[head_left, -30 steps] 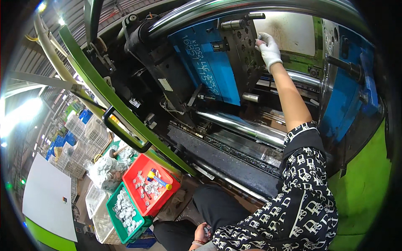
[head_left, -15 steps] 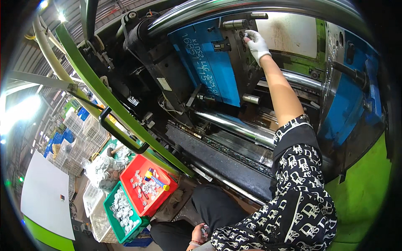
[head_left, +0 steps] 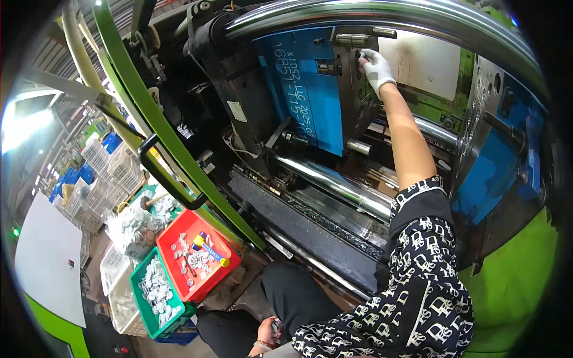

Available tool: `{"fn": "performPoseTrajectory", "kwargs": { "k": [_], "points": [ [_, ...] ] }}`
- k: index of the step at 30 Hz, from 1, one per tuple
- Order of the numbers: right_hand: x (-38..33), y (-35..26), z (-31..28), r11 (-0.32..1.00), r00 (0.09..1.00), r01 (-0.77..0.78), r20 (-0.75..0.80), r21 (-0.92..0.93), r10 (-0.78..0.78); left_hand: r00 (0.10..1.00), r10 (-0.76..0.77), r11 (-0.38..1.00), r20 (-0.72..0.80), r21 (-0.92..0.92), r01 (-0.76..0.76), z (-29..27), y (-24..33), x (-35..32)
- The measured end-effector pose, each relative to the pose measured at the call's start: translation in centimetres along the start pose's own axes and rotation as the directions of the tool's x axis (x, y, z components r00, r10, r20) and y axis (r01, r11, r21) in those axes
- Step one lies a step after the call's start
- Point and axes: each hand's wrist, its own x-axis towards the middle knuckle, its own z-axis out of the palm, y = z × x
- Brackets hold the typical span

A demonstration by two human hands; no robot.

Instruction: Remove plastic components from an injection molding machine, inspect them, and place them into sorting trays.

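Observation:
My right hand (head_left: 378,71), in a white glove with bare fingertips, reaches between the two halves of an open mould. Its bent fingers are at the dark inner face of the left mould half (head_left: 352,89), just below a steel guide pin (head_left: 352,40). They are closed on something small and pale that I cannot make out. Low in the picture, my bare left hand (head_left: 266,332) rests by my lap, its fingers curled round small silvery parts (head_left: 276,327). A blue plate (head_left: 325,110) with white handwriting backs the left mould half.
Thick steel bars cross above and below (head_left: 334,179) my right arm. Nearer left, a green door frame (head_left: 173,143) with a black handle slants down. Beside it are a red tray (head_left: 200,283) holding a yellow-and-blue tool, a green tray (head_left: 138,280) of silvery parts, and plastic bags (head_left: 137,227).
The view has turned slightly, shifting the mould rightward and the trays leftward. My right hand stays at the mould face, its fingers slightly more bent. My left hand still holds the small parts.

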Motion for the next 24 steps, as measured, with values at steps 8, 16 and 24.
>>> {"fn": "performPoseTrajectory", "kwargs": {
  "k": [8,16,24],
  "points": [
    [0.7,-0.9,0.2,0.928,0.992,0.035,-0.1,-0.37,-0.077,0.999,-0.033,0.999,0.0,0.025,0.033,1.4,0.9,-2.0],
    [-2.9,-1.8,2.6,0.76,0.943,-0.001,-0.253,-0.65,-0.215,0.999,-0.028,0.999,0.015,0.038,0.028,1.4,0.8,-2.4],
    [-5.7,-5.2,-1.0,0.774,0.937,0.055,-0.234,-0.631,-0.258,0.973,0.216,0.971,-0.081,0.119,-0.205,3.4,3.7,-5.3]
  ]
}}
